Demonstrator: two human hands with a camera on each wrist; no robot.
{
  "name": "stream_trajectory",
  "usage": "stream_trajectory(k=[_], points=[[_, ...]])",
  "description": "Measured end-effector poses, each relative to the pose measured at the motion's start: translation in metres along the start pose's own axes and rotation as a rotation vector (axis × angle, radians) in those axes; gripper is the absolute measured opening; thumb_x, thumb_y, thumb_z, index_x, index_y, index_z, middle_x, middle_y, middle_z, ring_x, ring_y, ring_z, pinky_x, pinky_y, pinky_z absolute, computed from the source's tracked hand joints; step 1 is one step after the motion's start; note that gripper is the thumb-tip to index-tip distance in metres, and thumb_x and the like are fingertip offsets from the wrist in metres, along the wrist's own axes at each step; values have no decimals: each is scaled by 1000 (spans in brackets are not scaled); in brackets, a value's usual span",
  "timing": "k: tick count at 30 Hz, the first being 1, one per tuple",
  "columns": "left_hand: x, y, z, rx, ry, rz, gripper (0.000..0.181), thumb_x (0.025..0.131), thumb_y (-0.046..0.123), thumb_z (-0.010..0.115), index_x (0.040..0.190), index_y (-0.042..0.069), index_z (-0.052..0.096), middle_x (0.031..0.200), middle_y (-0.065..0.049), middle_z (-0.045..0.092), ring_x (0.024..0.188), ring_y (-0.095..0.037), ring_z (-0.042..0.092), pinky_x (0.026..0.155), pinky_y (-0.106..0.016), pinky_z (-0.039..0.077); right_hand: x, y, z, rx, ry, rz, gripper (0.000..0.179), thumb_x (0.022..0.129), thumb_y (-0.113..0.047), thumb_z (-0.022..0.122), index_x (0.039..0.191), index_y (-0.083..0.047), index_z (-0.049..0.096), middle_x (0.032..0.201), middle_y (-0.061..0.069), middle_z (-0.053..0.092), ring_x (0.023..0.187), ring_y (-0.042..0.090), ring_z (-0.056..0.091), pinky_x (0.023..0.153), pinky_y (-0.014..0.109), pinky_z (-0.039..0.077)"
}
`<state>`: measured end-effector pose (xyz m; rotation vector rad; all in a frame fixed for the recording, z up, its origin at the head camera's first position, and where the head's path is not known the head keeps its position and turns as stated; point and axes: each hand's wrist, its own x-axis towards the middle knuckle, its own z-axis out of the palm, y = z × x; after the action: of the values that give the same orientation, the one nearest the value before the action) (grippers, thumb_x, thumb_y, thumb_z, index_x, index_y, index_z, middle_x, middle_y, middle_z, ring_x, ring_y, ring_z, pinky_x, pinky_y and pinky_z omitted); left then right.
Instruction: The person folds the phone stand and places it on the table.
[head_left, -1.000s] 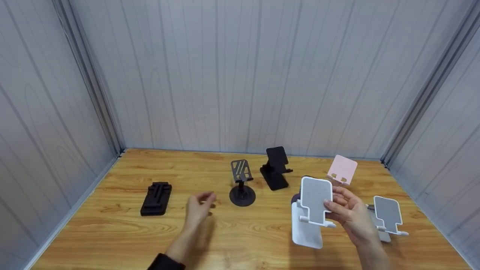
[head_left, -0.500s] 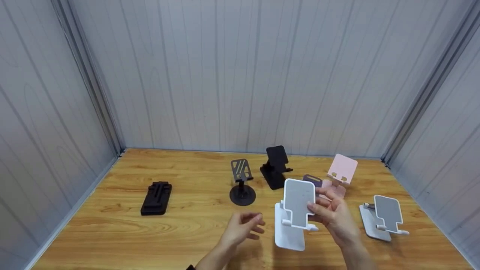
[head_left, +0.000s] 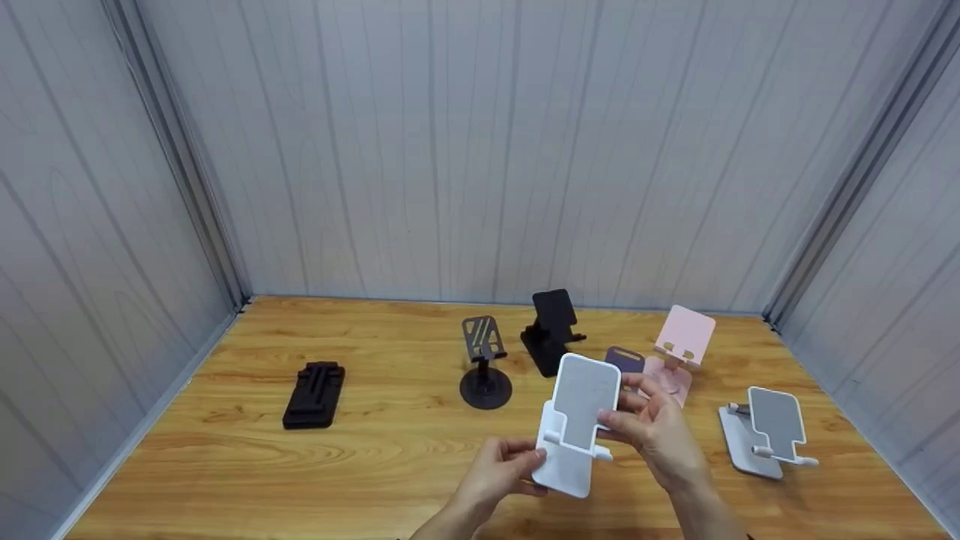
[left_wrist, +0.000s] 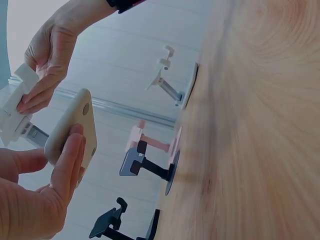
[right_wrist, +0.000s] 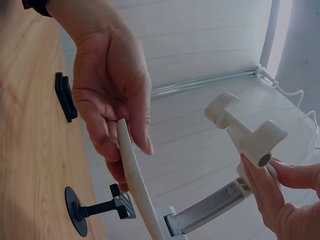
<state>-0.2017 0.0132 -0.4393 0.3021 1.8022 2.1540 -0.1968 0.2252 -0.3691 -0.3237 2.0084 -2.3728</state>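
Observation:
A white phone stand with a grey pad is held up over the table by both hands, unfolded and slightly tilted. My left hand pinches the lower left edge of its base, thumb on top and fingers beneath. In the left wrist view, those fingers lie across the underside of the base, which has round feet. My right hand grips the upper cradle plate by its right edge. A grey metal arm joins base and cradle in the right wrist view.
Behind stand a round-based dark phone stand, a black stand, a purple stand and a pink stand. Another white stand is at right, a folded black stand at left. Panel walls enclose the wooden table.
The white phone stand has moved left in my right hand and now tilts. My left hand has come rightward from beside the folded black stand and taken hold of the base.

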Motion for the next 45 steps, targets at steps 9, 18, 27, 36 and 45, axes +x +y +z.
stream_trajectory(k=[9, 18, 27, 36, 45], points=[[-1, -1, 2, -12, 20, 21, 28, 93, -5, 55, 113, -25, 58, 101, -31, 68, 86, -32, 70, 67, -32, 62, 2, -3, 5, -119, 53, 2, 44, 90, 13, 63, 125, 13, 37, 112, 19, 66, 94, 17, 69, 79, 37, 61], [-4, 0, 6, -64, 16, 22, 24, 91, -7, 55, 107, -25, 60, 97, -32, 68, 79, -27, 70, 65, -29, 62, 5, 7, 20, -363, 227, -112, 42, 83, 22, 65, 117, 15, 43, 103, 24, 64, 83, 15, 66, 72, 26, 60], [-5, 0, 6, -85, 29, 12, 23, 93, -8, 55, 107, -25, 59, 93, -28, 69, 78, -26, 71, 68, -28, 62, 6, 27, 20, -515, 248, -416, 42, 78, 19, 71, 111, 16, 45, 92, 19, 59, 78, 8, 59, 66, 17, 55], [-7, 4, 8, -66, 39, -47, 23, 94, -7, 55, 108, -24, 60, 91, -21, 70, 78, -25, 71, 70, -29, 62, 9, 40, 21, -691, 320, -621, 42, 74, 21, 74, 106, 11, 48, 90, 17, 61, 76, 11, 62, 61, 17, 55], [-10, 8, 10, -70, 34, -85, 23, 93, -5, 55, 109, -22, 61, 92, -22, 70, 78, -26, 72, 70, -28, 62, 12, 47, 17, -807, 332, -766, 43, 71, 23, 74, 103, 8, 51, 87, 16, 62, 72, 17, 63, 61, 13, 54]])
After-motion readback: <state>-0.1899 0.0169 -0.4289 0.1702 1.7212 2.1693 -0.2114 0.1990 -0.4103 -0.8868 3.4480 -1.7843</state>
